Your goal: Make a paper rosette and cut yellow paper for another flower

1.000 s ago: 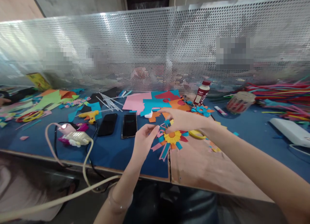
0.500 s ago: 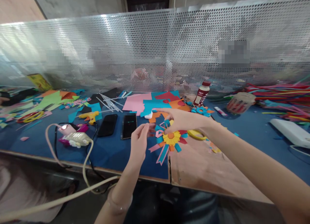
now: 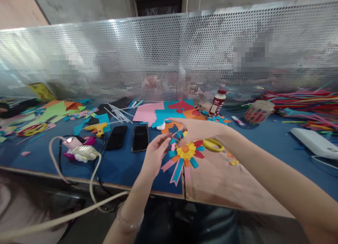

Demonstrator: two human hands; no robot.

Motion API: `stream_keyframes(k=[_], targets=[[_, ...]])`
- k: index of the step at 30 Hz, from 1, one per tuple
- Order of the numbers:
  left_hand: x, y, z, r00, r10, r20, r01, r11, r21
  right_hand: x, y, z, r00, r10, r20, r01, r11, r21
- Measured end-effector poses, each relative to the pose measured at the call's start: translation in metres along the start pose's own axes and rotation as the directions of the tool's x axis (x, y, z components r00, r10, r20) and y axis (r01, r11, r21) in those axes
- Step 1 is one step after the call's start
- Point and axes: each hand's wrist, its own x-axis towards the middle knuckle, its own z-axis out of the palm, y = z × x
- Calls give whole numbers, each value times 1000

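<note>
A paper flower (image 3: 185, 151) with a yellow centre and pink, blue, red and orange strips lies on the blue table (image 3: 121, 163) in front of me. My right hand (image 3: 196, 129) rests over its top edge, fingers pinched on a small pink paper loop (image 3: 175, 135) there. My left hand (image 3: 156, 153) sits at the flower's left side, its fingertips closed on the same loop and the blue strips beside it.
Two dark phones (image 3: 129, 137) lie left of the flower, a yellow glue gun (image 3: 97, 127) and a power strip with a thick cable (image 3: 80, 150) farther left. Coloured paper sheets (image 3: 163, 112), a red-capped bottle (image 3: 217, 101), yellow scissors (image 3: 212, 144) and pipe cleaners (image 3: 303, 103) surround it. A perforated metal screen (image 3: 158, 50) closes the back.
My left hand moved right, back to the flower's upper left edge, and closed on the pink loop. My right hand stayed over the flower's top.
</note>
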Motion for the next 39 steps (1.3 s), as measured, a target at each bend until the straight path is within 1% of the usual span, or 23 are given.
stream_keyframes(k=[2,4,6,7,9,11,12,13,14,15,16,17,18,19,20,23,26,30,32,35,37,39], targets=[[0,1,1,998,-57,10,58,996,-65,0,3,-1,1000,-9,-29,8,1000,-20],[-1,1,1,988,-138,63,145,982,-119,0,5,-2,999,11,-41,-12,999,-45],[-2,0,3,978,-164,130,180,976,-122,2,4,-3,998,45,-42,-48,997,-66],[-3,-1,4,976,-146,159,162,983,-92,2,3,-3,997,59,-39,-62,996,-71],[-5,-1,6,979,-74,191,75,997,0,4,-1,-5,996,83,-20,-84,994,-66],[-5,-2,6,983,-18,184,6,998,65,5,-5,-6,996,89,1,-89,996,-13],[-5,-2,6,987,0,163,-11,998,66,5,-6,-5,997,80,-12,-79,996,33],[-3,-2,5,991,16,131,-23,998,56,4,-7,-4,996,64,-55,-59,995,85],[-2,-3,4,995,26,95,-30,998,47,2,-7,-2,990,48,-131,-29,990,137],[0,-3,2,998,35,56,-37,999,39,-2,-5,1,970,36,-239,7,984,177],[2,-3,0,999,47,15,-48,998,36,-6,-3,6,930,36,-367,40,980,196],[3,-3,-1,998,62,-23,-61,997,38,-12,-1,12,873,48,-485,56,979,197],[4,-3,-3,995,79,-53,-77,996,41,-18,3,20,807,62,-588,59,981,184],[5,-3,-4,993,96,-71,-94,995,43,-25,6,28,752,84,-654,39,984,172],[6,-3,-5,991,111,-76,-108,993,42,-31,9,38,743,105,-661,2,987,158],[6,-6,-5,990,128,-59,-125,991,57,-45,16,63,745,186,-641,-93,980,176],[5,-9,-4,990,133,-43,-129,988,87,-49,14,79,736,220,-641,-139,975,175],[6,-11,-3,991,131,-28,-128,987,93,-44,8,87,744,210,-634,-106,974,198],[6,-11,-2,991,130,-32,-128,990,66,-42,8,87,734,210,-645,-40,962,269],[7,-8,1,989,141,-43,-141,990,4,-39,11,85,703,261,-661,96,887,451],[7,-4,5,988,144,-57,-146,989,-24,-37,16,81,690,353,-632,135,795,591],[8,2,12,988,139,-61,-141,990,-21,-34,22,76,694,441,-568,144,689,711]])
